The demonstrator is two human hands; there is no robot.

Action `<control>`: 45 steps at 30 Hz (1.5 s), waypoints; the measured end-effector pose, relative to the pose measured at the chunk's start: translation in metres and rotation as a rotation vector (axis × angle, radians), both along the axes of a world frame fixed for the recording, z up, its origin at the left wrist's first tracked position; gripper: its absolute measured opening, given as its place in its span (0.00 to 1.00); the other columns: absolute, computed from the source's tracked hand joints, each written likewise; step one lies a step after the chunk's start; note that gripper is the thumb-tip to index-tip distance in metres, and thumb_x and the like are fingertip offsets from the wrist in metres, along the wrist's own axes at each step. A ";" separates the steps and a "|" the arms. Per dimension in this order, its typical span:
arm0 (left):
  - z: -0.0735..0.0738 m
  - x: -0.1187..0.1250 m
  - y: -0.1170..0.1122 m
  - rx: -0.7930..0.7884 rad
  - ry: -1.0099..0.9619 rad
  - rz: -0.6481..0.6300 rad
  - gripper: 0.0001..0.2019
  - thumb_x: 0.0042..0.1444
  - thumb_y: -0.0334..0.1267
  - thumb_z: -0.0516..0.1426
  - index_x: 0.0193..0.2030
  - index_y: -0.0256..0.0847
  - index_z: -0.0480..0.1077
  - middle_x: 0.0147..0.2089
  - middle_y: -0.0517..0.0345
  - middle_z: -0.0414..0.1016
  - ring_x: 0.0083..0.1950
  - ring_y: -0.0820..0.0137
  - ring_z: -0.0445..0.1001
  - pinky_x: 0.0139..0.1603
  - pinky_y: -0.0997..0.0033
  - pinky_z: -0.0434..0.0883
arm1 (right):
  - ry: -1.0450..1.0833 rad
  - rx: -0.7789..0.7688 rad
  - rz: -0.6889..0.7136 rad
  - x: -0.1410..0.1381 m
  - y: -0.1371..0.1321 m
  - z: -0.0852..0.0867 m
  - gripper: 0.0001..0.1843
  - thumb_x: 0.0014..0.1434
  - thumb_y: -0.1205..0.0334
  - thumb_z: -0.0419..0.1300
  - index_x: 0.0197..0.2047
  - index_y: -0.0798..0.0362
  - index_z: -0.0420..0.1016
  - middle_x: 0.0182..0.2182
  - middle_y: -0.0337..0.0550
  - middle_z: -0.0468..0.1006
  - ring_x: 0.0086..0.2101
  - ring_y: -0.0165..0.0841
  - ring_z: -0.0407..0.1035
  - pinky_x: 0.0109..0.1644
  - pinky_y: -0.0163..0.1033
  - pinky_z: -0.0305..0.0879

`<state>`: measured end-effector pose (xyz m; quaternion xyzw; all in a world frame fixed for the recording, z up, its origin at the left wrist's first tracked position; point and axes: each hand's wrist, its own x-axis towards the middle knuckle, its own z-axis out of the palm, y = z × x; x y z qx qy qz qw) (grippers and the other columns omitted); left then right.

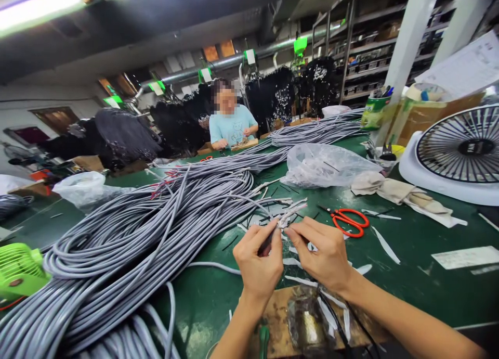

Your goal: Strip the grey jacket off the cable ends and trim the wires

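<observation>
My left hand (258, 263), thumb and fingers closed, pinches a grey cable (214, 266) close to its stripped end. Pale inner wires and white wrapping (290, 213) stick out just past the fingertips. Right beside it, my right hand (325, 252) has its thumb and forefinger pressed together at this stripped end; the small bit between them cannot be made out. Red-handled scissors (350, 222) lie on the green table behind my right hand. Below my hands, a wooden board (278, 317) carries a block wrapped in clear film (307, 317).
Bundled grey cables (156, 234) cover the left and run far back. A plastic bag (329, 164), gloves (409, 195) and a white fan (468, 151) stand right. White scraps (385, 244) litter the table (413, 302). A green fan (21, 270) sits left; a person (234, 122) works opposite.
</observation>
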<state>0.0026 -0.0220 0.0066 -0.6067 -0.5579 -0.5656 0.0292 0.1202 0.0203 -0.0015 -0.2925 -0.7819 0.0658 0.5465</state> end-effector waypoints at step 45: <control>-0.009 -0.003 0.008 -0.204 -0.299 -0.201 0.11 0.53 0.38 0.55 0.37 0.35 0.75 0.25 0.56 0.71 0.24 0.75 0.64 0.24 0.77 0.62 | 0.020 -0.285 0.008 -0.002 0.006 0.004 0.16 0.59 0.60 0.51 0.22 0.55 0.67 0.17 0.35 0.63 0.19 0.24 0.55 0.24 0.31 0.51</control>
